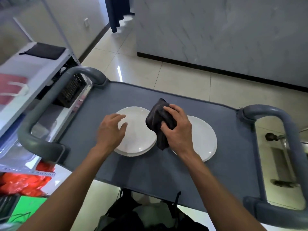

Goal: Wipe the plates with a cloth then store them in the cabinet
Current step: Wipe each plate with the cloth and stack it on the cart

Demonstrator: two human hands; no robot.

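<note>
My right hand [177, 130] grips a dark crumpled cloth [158, 120] between two piles of round white plates; my left hand [110, 130], fingers relaxed, rests on the left stack [138, 129] on the grey cart surface [225, 147].

The right hand [176, 129] and the crumpled dark grey cloth [158, 124] it grips cover the left part of the round white plate on the right [203, 139]. The left hand [111, 129] hides part of the stacked white plates on the left [138, 129]; how many lie in that stack cannot be told. The white metal shelving rack [33, 64] at the left is motion-blurred and cut by the edge, and its red [11, 89] and orange [25, 182] contents cannot be identified.
</note>
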